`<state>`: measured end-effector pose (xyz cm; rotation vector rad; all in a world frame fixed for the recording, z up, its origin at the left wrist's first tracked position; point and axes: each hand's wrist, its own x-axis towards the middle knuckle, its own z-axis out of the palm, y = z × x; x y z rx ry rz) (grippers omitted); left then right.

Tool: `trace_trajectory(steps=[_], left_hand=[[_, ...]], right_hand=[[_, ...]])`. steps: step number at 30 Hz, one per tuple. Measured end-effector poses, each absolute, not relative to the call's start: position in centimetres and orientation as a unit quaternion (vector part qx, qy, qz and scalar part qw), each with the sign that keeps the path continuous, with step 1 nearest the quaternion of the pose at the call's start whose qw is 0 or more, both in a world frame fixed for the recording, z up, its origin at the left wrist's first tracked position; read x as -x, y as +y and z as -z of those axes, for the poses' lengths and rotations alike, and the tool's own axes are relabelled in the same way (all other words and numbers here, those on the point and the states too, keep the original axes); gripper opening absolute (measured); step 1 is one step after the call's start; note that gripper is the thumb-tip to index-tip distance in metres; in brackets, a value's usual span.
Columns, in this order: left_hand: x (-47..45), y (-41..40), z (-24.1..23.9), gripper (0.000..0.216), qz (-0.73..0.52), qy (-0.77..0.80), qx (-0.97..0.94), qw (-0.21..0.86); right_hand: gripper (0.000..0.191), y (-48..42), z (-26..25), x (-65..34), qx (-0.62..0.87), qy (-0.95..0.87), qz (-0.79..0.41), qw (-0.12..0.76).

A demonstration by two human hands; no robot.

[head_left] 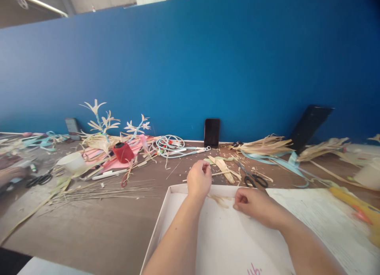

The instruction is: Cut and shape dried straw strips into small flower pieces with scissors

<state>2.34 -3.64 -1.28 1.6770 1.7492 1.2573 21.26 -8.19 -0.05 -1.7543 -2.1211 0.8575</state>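
Note:
My left hand [199, 179] is closed in a loose fist at the far rim of a shallow white box lid [166, 211]. It pinches something thin that I cannot make out, near a pale straw strip [220, 200] lying inside the lid. My right hand [252, 203] rests on the lid's floor with its fingers curled in, touching the other end of that strip. Black scissors [254, 180] lie on the table just beyond my right hand.
The brown table [89, 227] carries dried straw leaves [264, 145], straw flowers [102, 122], a red thread spool [123, 152], a white cup [71, 161], a coiled white cable [169, 144], a phone [211, 132] leaning on the blue partition, a yellow glue gun [356, 205] and printed paper [320, 219]. Another person's hand [12, 174] is at far left.

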Motion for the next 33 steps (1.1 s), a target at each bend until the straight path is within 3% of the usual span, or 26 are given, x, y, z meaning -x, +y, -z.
trace_trajectory(steps=[8, 15, 25, 33], left_hand=[[-2.3, -3.6, 1.1, 0.016, -0.456, 0.628, -0.595, 0.21], [-2.4, -3.7, 1.2, 0.017, -0.497, 0.596, -0.595, 0.209], [-2.7, -3.4, 1.2, 0.015, -0.541, 0.54, -0.581, 0.279], [-2.8, -3.3, 1.0, 0.014, -0.566, 0.509, -0.552, 0.341]], right_hand=[[0.019, -8.0, -0.5, -21.1, 0.596, -0.704, -0.346, 0.172], [0.029, -7.3, -1.0, -20.1, 0.556, -0.612, -0.44, 0.35], [0.031, -5.6, -0.3, -19.4, 0.549, -0.41, -0.432, 0.587], [0.026, -3.5, -3.5, -17.0, 0.461, -0.351, -0.497, 0.646]])
